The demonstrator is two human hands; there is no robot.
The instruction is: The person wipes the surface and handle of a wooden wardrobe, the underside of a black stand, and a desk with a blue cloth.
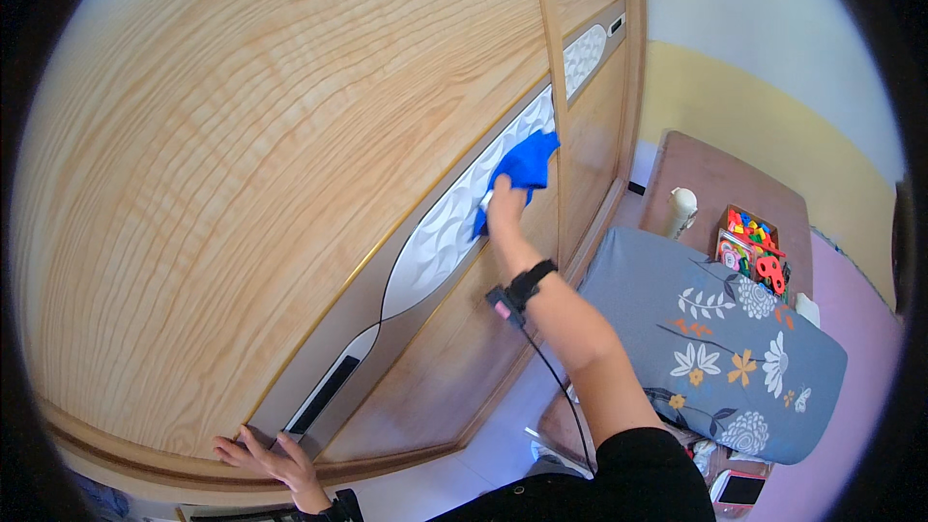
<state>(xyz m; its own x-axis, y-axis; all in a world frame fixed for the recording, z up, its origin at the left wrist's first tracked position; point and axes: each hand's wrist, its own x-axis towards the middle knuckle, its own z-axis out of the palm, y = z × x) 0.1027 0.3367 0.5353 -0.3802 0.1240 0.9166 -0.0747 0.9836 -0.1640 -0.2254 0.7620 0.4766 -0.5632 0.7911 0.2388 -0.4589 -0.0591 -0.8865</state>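
Note:
A large wood-grain sliding wardrobe door (290, 159) fills the view's left and middle, crossed by a slanting grey band with a white textured inlay (428, 261). My right hand (506, 206) presses a blue cloth (528, 163) against the inlay near its upper end; the cloth partly hides the fingers. Down at the lower left, my left hand (272, 460) rests with spread fingers on the door's edge, beside the lower end of the band and a dark recessed handle (326, 391). It holds nothing. Both wrists wear black straps, and a cable runs from the right one.
A second door panel (594, 138) with a similar band stands beyond. On the right are a grey floral-covered cushioned surface (652, 290), a brown padded surface (725, 167), a white bottle (681, 210) and a box of colourful toy pieces (754, 232). A phone-like device (739, 489) lies lower right.

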